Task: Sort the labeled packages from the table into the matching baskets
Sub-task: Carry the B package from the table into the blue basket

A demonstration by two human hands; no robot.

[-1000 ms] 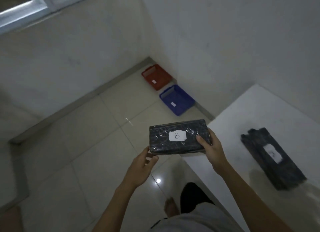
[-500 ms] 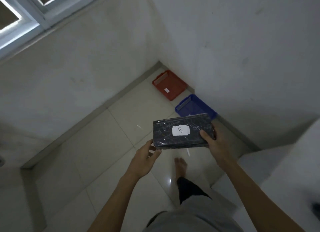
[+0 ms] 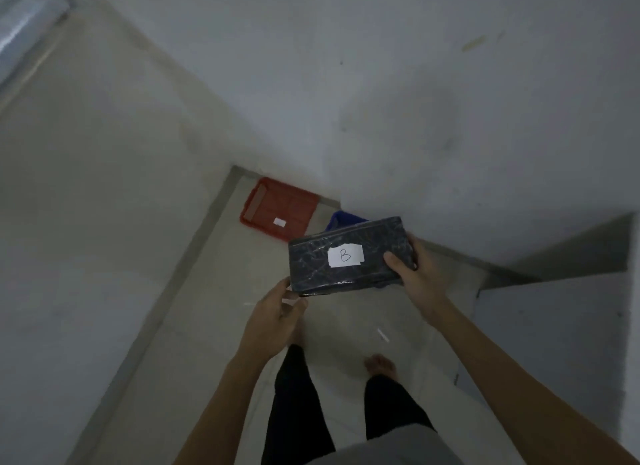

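Observation:
A dark plastic-wrapped package [image 3: 311, 262] with a white label marked "B" is held level in front of me. My right hand [image 3: 417, 277] grips its right end, thumb on top. My left hand [image 3: 273, 308] supports its lower left corner from beneath. On the floor in the corner sits a red basket [image 3: 277, 206] with a small white label. A blue basket [image 3: 341, 220] stands beside it, mostly hidden behind the package.
Walls meet in the corner behind the baskets. A pale ledge or table side [image 3: 554, 326] rises at the right. My bare feet and dark trouser legs [image 3: 298, 395] stand on the tiled floor below the package. A window frame [image 3: 20, 24] shows top left.
I have walked closer to the corner; the baskets now lie nearer and the blue one is covered by the package. The table with the other package has left the view. Both hands keep their hold.

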